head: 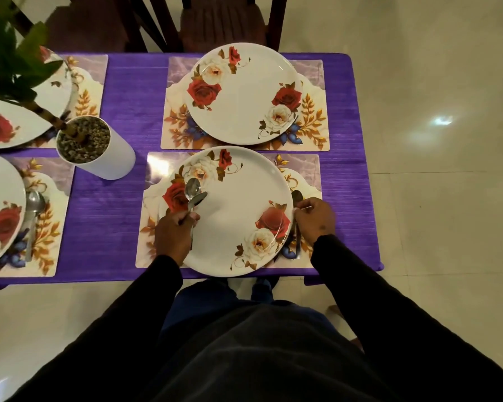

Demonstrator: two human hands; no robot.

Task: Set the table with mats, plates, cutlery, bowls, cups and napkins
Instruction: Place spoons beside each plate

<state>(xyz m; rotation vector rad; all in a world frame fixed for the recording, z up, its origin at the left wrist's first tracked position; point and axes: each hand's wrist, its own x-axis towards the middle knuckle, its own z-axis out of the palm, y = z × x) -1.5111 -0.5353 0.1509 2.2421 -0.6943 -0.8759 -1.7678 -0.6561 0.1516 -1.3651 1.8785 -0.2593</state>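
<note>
Lower centre of the frame: the left hand [173, 235] grips two spoons [194, 194] over the near plate [233, 227]. The right hand [314, 219] pinches a spoon [297, 227] lying on the mat [308, 172] beside that plate's right rim.

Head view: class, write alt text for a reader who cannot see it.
A person's left hand holds two spoons over the near plate, while the right hand pinches a spoon lying on the mat beside it. The far plate has no cutlery; a potted plant stands left.
</note>
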